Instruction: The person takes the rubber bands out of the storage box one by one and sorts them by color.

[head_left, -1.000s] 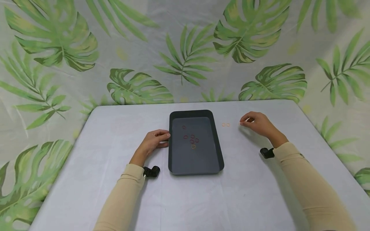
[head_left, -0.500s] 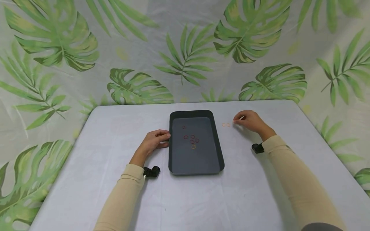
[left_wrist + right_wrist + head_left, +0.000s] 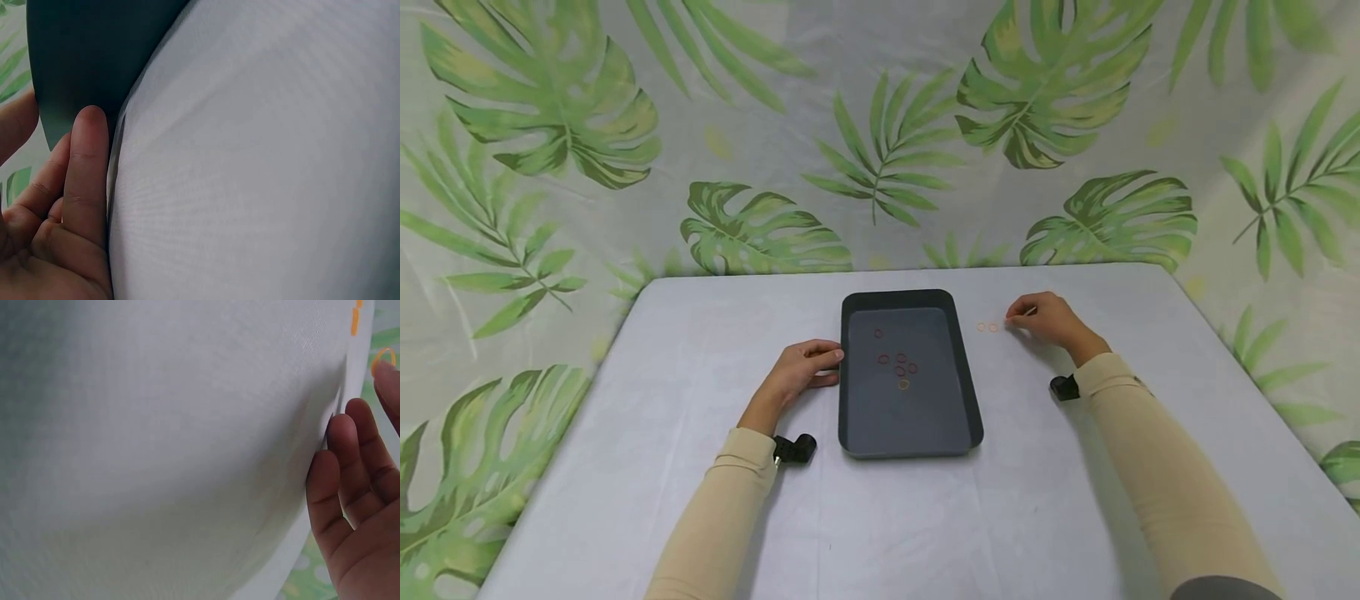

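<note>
Right fingers (image 3: pixel 389 381) pinching an orange ring (image 3: pixel 376 359), thin-banded, round, bright

This looks like a staged recording spot; whether in a home or lab cannot be told. Leaf-printed cloth (image 3: pixel 880 142) fills the top and both sides of the frame, around a white-draped desk (image 3: pixel 910 525). One wrist camera (image 3: pixel 795 449) shows lower left of centre, a second wrist camera (image 3: pixel 1064 387) right of centre.

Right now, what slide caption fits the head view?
Left hand touches a dark tray of small rings; right hand pinches an orange ring beside two more rings on white cloth.
</note>
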Tool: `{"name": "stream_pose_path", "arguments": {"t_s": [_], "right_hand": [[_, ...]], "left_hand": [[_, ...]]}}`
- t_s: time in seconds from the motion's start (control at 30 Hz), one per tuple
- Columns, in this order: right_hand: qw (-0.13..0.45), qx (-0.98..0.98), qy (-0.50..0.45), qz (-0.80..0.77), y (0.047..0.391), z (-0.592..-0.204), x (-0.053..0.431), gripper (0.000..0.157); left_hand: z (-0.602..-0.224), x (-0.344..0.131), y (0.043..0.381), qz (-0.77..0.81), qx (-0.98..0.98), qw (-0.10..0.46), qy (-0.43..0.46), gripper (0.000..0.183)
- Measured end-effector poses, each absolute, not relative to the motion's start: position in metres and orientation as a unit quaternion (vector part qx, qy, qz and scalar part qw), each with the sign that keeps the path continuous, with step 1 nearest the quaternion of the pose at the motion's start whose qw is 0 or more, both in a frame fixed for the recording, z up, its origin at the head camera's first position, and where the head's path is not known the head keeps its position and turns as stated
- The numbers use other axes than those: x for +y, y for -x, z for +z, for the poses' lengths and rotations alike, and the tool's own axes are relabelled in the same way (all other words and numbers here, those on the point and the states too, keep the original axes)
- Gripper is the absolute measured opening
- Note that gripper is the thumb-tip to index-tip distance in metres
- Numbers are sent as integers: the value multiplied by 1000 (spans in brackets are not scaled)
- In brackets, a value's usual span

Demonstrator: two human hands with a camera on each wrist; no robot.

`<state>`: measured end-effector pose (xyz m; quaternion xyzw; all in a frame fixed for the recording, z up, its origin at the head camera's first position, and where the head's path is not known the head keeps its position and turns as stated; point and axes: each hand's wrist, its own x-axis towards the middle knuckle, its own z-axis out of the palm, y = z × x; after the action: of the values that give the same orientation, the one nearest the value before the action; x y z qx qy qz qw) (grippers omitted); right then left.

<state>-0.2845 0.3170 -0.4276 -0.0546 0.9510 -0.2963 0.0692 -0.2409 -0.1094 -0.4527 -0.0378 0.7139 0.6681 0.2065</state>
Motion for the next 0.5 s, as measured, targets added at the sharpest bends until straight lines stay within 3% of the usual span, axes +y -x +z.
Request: {"name": "stream_pose_path", "arguments": {"t_s": [0.5], "right_hand": [[68, 953, 50, -291, 289, -435, 321, 18]], "left_hand": [[-452, -109, 240, 671, 712, 204, 43, 40]]}}
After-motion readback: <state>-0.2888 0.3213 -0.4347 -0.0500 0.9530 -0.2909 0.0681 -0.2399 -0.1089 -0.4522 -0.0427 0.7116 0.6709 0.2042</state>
